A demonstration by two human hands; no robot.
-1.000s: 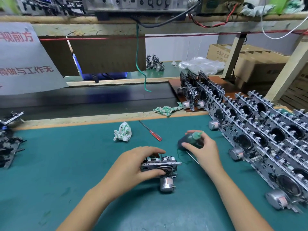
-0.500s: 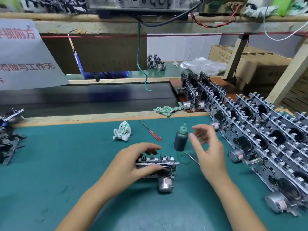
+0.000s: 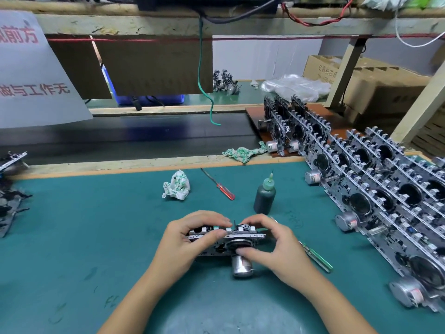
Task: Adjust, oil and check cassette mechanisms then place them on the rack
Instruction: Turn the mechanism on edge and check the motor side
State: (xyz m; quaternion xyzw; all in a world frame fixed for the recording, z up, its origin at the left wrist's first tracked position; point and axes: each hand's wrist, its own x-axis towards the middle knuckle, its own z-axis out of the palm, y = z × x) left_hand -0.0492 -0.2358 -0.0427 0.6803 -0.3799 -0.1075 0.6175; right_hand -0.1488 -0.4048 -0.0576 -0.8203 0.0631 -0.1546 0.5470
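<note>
Even, soft overhead light falls across the green work mat (image 3: 72, 237), leaving only faint shadows under the hands and the oil bottle (image 3: 264, 198). A pale sheen marks the mat near the bottom edge, and the metal motors (image 3: 407, 295) at right catch small highlights, while the space beneath the wooden shelf (image 3: 240, 25) sits dimmer. Wide-angle distortion bows the shelf and stretches the corners, where the paper sign (image 3: 33, 75) and far background look slightly soft.
</note>
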